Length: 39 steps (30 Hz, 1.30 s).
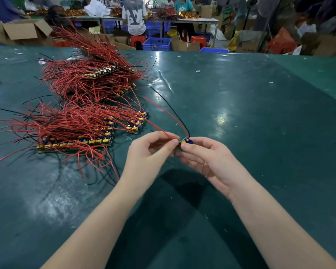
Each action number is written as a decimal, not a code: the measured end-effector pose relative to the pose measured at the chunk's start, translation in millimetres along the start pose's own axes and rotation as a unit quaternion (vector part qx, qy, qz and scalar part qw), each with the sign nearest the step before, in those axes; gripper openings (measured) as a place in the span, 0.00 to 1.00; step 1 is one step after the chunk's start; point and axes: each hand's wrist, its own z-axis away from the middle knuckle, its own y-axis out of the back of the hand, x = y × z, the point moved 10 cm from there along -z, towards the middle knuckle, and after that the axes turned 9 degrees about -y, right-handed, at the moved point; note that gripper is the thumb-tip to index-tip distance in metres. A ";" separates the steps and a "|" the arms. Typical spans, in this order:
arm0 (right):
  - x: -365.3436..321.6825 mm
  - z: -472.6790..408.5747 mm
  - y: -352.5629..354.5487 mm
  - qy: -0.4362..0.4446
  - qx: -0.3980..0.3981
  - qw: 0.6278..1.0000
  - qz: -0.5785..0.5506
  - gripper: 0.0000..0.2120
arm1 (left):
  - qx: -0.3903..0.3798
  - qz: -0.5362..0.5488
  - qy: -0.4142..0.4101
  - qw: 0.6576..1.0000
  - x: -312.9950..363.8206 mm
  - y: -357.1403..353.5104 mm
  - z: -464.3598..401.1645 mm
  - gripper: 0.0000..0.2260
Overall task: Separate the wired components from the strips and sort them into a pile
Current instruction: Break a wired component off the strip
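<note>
Both hands meet above the middle of the green table (pixel 241 117). Between them is one small wired component (pixel 185 141), a green board piece with a blue capacitor, a red wire and a black wire rising up and to the left. My left hand (pixel 149 154) pinches its left end with thumb and forefinger. My right hand (pixel 206 156) pinches its right end. To the left lie strips of boards (pixel 76 141) with yellow and blue parts and many red wires. A shorter strip (pixel 138 123) lies nearest the hands.
More stacked strips with red wires (pixel 97 74) rise at the back left of the table. Small white scraps dot the surface. Beyond the far edge are cardboard boxes, blue crates (pixel 156 43), red stools and seated people at other tables.
</note>
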 end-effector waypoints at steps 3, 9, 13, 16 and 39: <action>-3.4 1.5 3.3 0.023 0.022 0.999 0.031 0.09 | -0.020 -0.058 -0.043 0.997 6.6 -2.7 0.5 0.08; -17.6 4.7 10.7 0.101 0.071 0.982 0.144 0.08 | -0.022 -0.103 -0.057 0.993 7.4 0.1 0.5 0.11; -34.9 11.7 11.9 0.189 0.108 0.947 0.238 0.05 | -0.033 -0.082 -0.047 0.995 6.5 -2.8 0.9 0.09; -31.3 9.5 17.9 0.161 0.089 0.975 0.120 0.05 | 0.009 0.030 -0.003 1.000 1.1 3.3 0.6 0.08; -27.2 5.4 15.8 0.129 0.030 0.990 -0.040 0.03 | 0.010 0.077 -0.055 0.995 23.9 -1.8 4.3 0.05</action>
